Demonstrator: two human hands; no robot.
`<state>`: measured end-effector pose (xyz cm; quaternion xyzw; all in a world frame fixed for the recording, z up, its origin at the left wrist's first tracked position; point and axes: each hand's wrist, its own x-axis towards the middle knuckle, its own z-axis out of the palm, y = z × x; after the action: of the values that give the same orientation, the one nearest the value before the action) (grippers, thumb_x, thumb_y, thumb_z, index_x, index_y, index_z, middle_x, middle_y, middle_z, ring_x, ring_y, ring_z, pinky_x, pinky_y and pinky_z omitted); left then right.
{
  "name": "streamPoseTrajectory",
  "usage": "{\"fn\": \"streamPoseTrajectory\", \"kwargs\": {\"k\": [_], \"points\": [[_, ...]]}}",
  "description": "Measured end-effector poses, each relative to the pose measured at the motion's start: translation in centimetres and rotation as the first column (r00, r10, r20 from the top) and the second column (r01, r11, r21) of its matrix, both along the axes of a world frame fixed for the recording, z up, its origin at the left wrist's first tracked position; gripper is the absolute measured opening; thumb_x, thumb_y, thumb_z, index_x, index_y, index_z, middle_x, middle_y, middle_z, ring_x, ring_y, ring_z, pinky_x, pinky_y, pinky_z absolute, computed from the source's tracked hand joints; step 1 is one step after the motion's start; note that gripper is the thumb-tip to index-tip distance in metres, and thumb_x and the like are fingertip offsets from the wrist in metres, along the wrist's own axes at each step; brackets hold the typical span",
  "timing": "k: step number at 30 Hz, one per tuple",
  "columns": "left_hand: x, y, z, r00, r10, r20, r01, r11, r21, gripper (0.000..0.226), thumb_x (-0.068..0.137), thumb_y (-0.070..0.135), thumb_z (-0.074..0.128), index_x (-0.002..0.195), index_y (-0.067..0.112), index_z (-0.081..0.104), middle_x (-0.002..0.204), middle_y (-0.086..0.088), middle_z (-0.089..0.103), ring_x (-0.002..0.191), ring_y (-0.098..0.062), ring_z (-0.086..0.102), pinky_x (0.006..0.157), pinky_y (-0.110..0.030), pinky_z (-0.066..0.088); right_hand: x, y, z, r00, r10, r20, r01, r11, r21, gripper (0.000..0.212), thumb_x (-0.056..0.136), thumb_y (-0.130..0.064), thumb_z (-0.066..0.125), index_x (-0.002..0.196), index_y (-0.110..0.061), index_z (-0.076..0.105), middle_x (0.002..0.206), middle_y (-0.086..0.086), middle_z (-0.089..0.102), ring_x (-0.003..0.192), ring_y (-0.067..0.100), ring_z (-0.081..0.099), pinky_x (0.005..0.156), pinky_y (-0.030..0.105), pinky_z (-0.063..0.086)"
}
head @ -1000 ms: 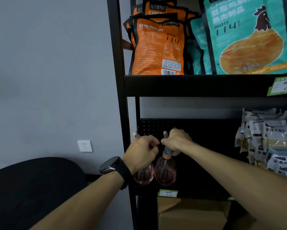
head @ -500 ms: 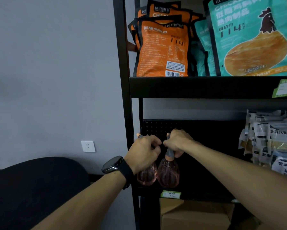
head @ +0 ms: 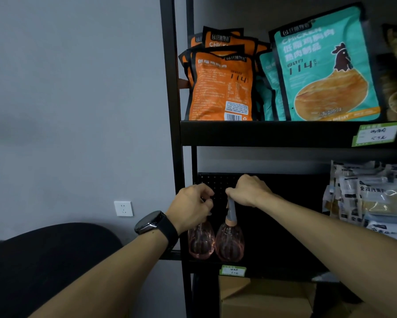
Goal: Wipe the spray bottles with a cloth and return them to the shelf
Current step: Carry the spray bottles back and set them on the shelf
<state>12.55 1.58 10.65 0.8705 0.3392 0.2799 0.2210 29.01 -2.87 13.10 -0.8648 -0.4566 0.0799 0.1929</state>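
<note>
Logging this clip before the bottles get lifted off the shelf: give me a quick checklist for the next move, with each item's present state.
1. Left hand has a grip on the left spray bottle at its top: ok.
2. Right hand has a grip on the right spray bottle at its head: ok.
3. Both bottles upright, side by side on the lower shelf: ok.
4. Whether the bottles touch each other: cannot tell.
5. Cloth ready for wiping: not ok, none in view.
6. Room to lift under the upper shelf: ok, open space above both hands.
</note>
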Motion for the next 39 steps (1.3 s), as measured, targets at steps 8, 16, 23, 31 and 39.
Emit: {"fn": "streamPoseTrajectory", "kwargs": {"k": [8, 16, 23, 31, 39], "points": [[-2.7, -1.5, 2.5, 0.998, 0.067, 0.009, -0.068, 0.996, 0.056, 0.025, 0.096, 0.019, 0.057, 0.12, 0.017, 0.065, 0.107, 0.006, 0.068, 0.092, -0.009, 0.058, 0.082, -0.018, 0.045, -3.4, -2.8, 2.8, 0.98, 0.197, 0.01, -0.197, 0.969, 0.15, 0.029, 0.088, -0.04, 0.058, 0.09, -0.013, 0.068, 0.089, 0.005, 0.07, 0.082, 0.022, 0.066, 0.067, 0.032, 0.05], [-8.4, -3.3, 3.6, 0.986, 0.167, 0.001, -0.167, 0.984, 0.066, 0.024, 0.096, 0.023, 0.056, 0.118, 0.018, 0.065, 0.111, 0.007, 0.069, 0.094, -0.012, 0.065, 0.081, -0.019, 0.044, -8.9, -3.7, 4.4, 0.929, 0.37, -0.023, -0.36, 0.914, 0.188, 0.038, 0.087, -0.034, 0.058, 0.086, 0.002, 0.069, 0.076, 0.017, 0.067, 0.064, 0.019, 0.054, 0.057, 0.028, 0.043], [-16.7, -4.5, 3.9, 0.953, 0.301, -0.004, -0.301, 0.953, 0.029, 0.024, 0.096, 0.023, 0.055, 0.118, 0.02, 0.064, 0.114, 0.008, 0.069, 0.091, -0.014, 0.067, 0.084, -0.024, 0.049, -15.6, -2.5, 4.5, 0.87, 0.493, -0.009, -0.484, 0.857, 0.175, 0.038, 0.082, -0.035, 0.056, 0.084, 0.002, 0.067, 0.077, 0.013, 0.069, 0.066, 0.025, 0.06, 0.063, 0.039, 0.053], [-27.4, -5.3, 3.3, 0.874, 0.486, -0.016, -0.486, 0.874, 0.017, 0.023, 0.096, 0.024, 0.055, 0.117, 0.022, 0.064, 0.114, 0.011, 0.067, 0.095, -0.012, 0.065, 0.083, -0.023, 0.047, -25.7, -0.3, 3.8, 0.774, 0.632, -0.043, -0.623, 0.772, 0.128, 0.027, 0.082, -0.029, 0.053, 0.074, -0.003, 0.056, 0.068, 0.004, 0.052, 0.064, 0.016, 0.044, 0.062, 0.029, 0.034], [-37.8, -6.8, 1.5, 0.763, 0.645, -0.033, -0.645, 0.764, 0.017, 0.02, 0.095, 0.025, 0.057, 0.112, 0.021, 0.066, 0.105, 0.008, 0.069, 0.093, -0.01, 0.063, 0.079, -0.02, 0.046, -36.0, 1.0, 1.5, 0.637, 0.767, -0.075, -0.761, 0.642, 0.1, 0.039, 0.087, -0.033, 0.055, 0.098, 0.002, 0.068, 0.075, 0.012, 0.065, 0.067, 0.019, 0.052, 0.062, 0.029, 0.041]]}}
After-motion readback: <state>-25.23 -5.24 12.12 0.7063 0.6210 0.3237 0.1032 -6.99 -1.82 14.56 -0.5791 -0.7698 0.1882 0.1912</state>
